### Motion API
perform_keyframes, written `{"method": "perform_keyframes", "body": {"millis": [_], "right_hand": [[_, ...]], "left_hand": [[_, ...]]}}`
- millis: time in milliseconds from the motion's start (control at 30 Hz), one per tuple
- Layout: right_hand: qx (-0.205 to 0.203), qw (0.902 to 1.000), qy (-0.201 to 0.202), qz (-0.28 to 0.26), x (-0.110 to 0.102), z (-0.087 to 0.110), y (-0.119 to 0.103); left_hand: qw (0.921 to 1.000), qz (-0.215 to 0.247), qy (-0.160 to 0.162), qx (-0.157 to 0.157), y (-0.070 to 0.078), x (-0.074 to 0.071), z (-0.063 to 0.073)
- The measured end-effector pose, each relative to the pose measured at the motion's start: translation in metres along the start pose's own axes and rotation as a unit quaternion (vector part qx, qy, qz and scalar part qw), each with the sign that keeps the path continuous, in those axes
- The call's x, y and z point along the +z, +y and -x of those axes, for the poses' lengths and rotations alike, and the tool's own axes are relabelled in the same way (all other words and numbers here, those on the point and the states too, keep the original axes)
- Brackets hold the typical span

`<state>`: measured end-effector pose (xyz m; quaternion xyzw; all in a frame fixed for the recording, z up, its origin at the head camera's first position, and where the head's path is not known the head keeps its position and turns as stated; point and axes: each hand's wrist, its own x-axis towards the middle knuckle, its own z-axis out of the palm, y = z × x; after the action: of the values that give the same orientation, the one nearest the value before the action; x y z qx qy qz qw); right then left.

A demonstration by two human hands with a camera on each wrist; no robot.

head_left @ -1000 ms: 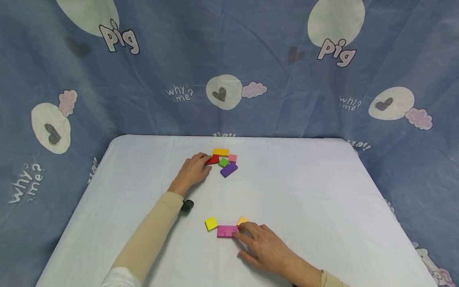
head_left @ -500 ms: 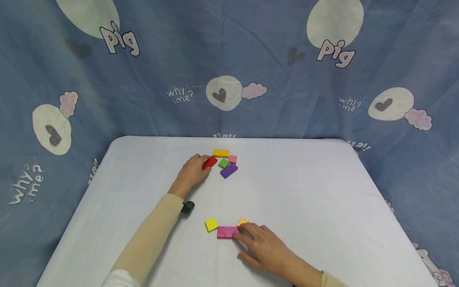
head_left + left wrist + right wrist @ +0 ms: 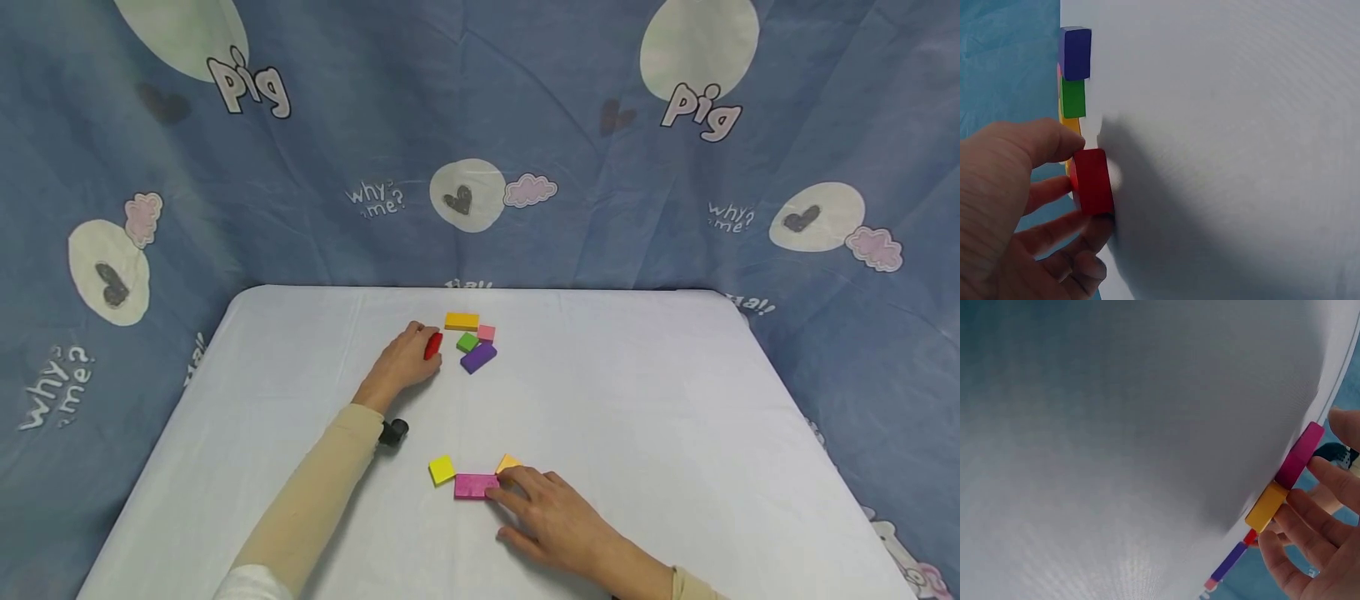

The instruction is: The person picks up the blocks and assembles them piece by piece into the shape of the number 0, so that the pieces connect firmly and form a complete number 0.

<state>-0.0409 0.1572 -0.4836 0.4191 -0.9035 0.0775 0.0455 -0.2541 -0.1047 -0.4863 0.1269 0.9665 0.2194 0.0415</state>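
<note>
My left hand holds a red block between thumb and fingers at the far side of the table. Just right of it lie a green block, a purple block, a pink block and an orange-yellow block. Nearer the front, my right hand rests with its fingers loosely spread. Its fingertips touch the magenta block and a light-orange block, which is partly covered in the head view. A yellow block sits at the magenta block's upper left corner.
A white cloth covers the table. Behind and beside it hangs a blue printed curtain. A small black device is worn at the left wrist.
The red block has shifted left, away from the orange-yellow and green blocks, and turned more upright in the head view within the left hand. My right hand stays where it was.
</note>
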Motion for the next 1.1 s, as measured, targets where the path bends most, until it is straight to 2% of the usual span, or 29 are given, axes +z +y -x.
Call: {"method": "perform_keyframes", "body": {"millis": [400, 467, 567, 700, 1100], "right_hand": [[-0.003, 1.0000, 0.006, 0.003, 0.001, 0.000, 0.000], [-0.002, 1.0000, 0.004, 0.003, 0.002, 0.000, 0.000], [-0.001, 1.0000, 0.000, 0.001, 0.002, 0.000, 0.001], [0.001, 1.0000, -0.003, 0.000, 0.002, 0.000, 0.001], [0.004, 0.9999, -0.010, -0.003, 0.001, -0.001, 0.000]], "left_hand": [[0.9957, 0.076, -0.007, -0.053, -0.006, 0.000, -0.002], [0.9946, 0.090, 0.003, -0.052, -0.006, 0.000, -0.002], [0.9922, 0.111, 0.034, -0.045, -0.008, -0.001, -0.001], [0.9866, 0.146, 0.060, -0.040, -0.011, -0.002, 0.001], [0.9740, 0.210, 0.075, -0.039, -0.023, -0.003, 0.009]]}}
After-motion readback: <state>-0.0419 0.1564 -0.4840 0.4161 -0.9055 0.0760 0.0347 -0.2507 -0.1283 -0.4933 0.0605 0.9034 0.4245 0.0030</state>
